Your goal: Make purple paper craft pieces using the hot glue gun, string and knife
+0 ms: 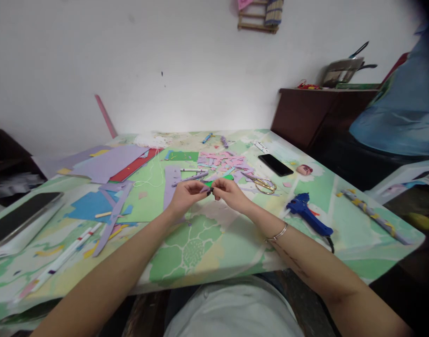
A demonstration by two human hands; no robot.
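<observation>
My left hand [186,196] and my right hand [231,194] meet above the middle of the table, thumbs and fingertips pinched together. Between them is a small dark purple piece [209,191], seemingly paper, mostly covered by the fingers. Just behind the fingertips shows some green paper [229,178]. A purple paper sheet [172,180] lies beside my left hand, with a white pen [194,170] near its top. Gold-handled scissors [265,186] lie beyond my right hand, and a blue glue gun [309,215] rests to the right of my right wrist.
Pink paper scraps [223,161] lie behind the hands. Purple sheets [109,161], blue paper [86,206] and white markers [65,255] cover the left side. One phone [275,164] lies right of the scraps, another phone [25,217] far left. A wrapped stick [374,215] lies near the right edge.
</observation>
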